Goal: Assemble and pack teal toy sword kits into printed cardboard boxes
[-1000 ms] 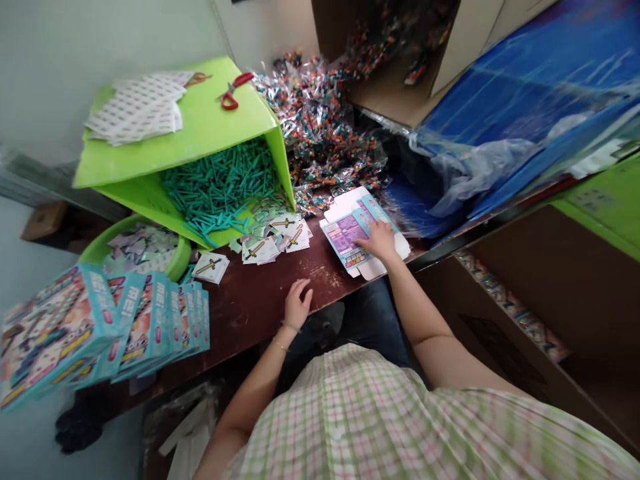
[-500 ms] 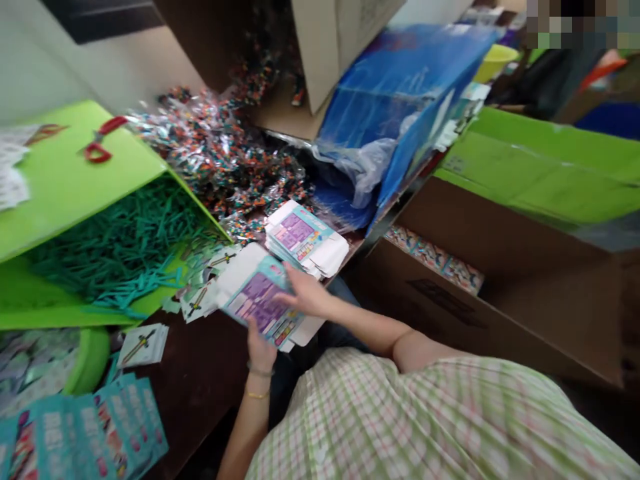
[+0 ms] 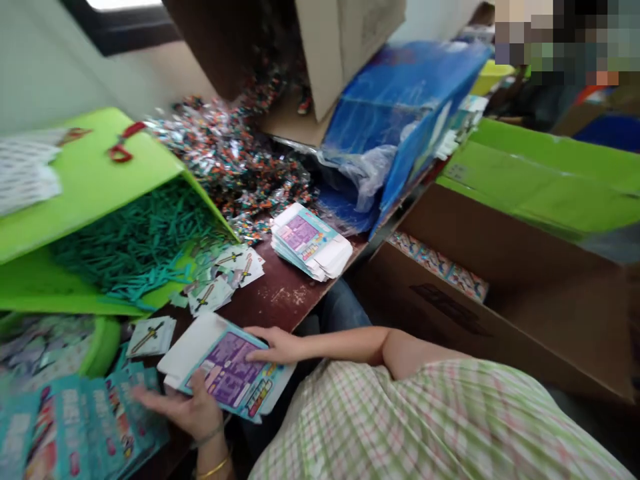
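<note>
The right hand (image 3: 280,345) is gripping a printed carton (image 3: 226,368) (thumb uppermost); the left hand (image 3: 194,408), fingers spread, is overlapping its edge.

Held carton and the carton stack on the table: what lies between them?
In the head view, the right hand grips the held carton on that side; then comes brown tabletop with pale marks, up to the carton stack.

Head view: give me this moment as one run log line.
right hand: gripping printed carton | left hand: fingers spread, thumb over printed carton | carton stack: on table, apart from hands
</note>
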{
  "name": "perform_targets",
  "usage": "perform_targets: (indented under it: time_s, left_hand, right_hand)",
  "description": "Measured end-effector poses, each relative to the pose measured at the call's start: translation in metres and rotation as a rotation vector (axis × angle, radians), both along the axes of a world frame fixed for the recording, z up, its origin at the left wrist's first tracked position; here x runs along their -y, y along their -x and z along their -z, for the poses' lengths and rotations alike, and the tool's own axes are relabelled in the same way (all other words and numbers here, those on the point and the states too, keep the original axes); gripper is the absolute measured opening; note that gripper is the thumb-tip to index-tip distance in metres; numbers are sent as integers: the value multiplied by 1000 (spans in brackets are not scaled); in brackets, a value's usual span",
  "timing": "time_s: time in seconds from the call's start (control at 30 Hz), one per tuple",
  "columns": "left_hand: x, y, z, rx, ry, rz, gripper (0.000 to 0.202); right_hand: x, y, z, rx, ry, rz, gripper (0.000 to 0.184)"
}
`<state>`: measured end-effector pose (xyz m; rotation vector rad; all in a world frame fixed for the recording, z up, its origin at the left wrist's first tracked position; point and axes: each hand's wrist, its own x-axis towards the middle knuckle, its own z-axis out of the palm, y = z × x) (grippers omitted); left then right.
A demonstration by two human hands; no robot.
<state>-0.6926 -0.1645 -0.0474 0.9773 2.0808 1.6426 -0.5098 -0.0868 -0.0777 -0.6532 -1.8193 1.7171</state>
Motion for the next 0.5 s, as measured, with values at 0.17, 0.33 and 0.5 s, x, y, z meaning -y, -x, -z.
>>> perform_targets:
  time_s: [0.17,0.33,0.5]
  left_hand:
    - [15,14,2,120,136,-13,69]
    - [24,4,6,290,-1,-49,56]
    - [35,7,1,549,-115,-201,44]
  right_hand:
    - [23,3,26,-90,-23,201,75]
    - [12,8,14,-108,-87,193,42]
    - [13,26,7,-93,-103,185,38]
